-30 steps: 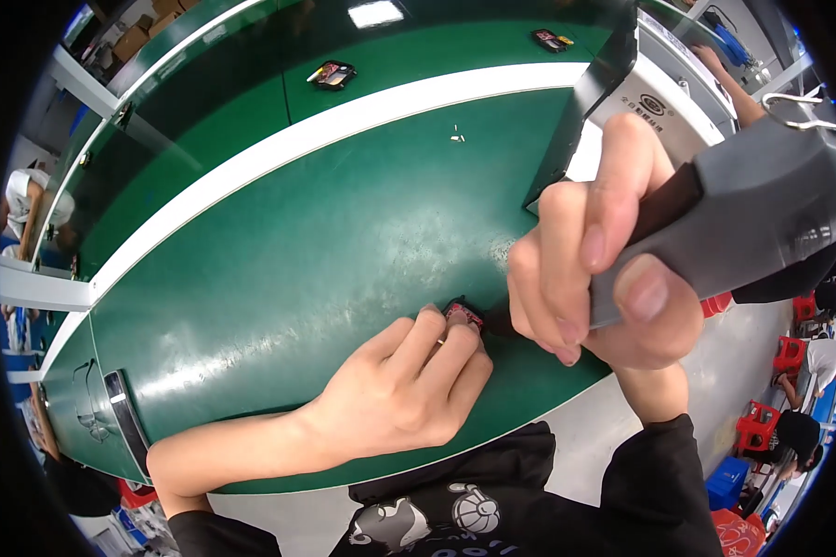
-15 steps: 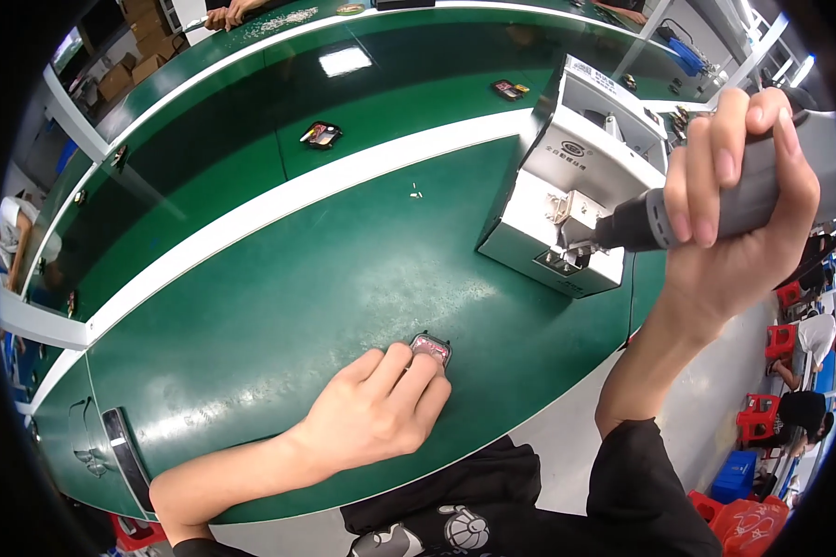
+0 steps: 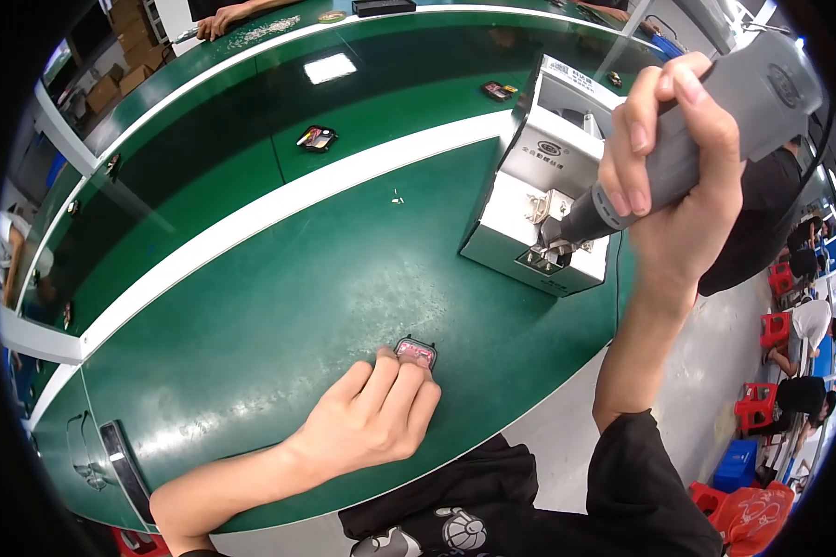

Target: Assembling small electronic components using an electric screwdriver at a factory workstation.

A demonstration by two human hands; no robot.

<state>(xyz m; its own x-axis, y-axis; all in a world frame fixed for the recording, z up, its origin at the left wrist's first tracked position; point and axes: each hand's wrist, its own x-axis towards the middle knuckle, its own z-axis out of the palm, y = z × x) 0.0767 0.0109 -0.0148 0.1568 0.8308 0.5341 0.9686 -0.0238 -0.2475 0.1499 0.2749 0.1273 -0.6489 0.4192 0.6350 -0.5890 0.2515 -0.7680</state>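
Observation:
My right hand (image 3: 683, 176) is wrapped round a grey electric screwdriver (image 3: 762, 88), held tilted. Its dark nose points down and left to the metal outlet of a white screw feeder (image 3: 506, 204); whether the bit touches a screw there is too small to tell. On the green table, my left hand (image 3: 372, 408) grips a small black-rimmed case (image 3: 416, 351) with pink and red parts inside. The left fingers rest over its near side and hide that part.
Beyond a white rail (image 3: 279, 213) runs a green conveyor belt carrying a black case with coloured parts (image 3: 317, 138) and another near the feeder. Tiny pale bits (image 3: 397, 197) lie on the table. Glasses (image 3: 88, 455) and a dark flat bar (image 3: 125, 469) are at left; a person sits at right.
The screwdriver is tilted more steeply, its rear end raised, with its nose still at the feeder outlet. The view has shifted slightly. My left hand stays on the case.

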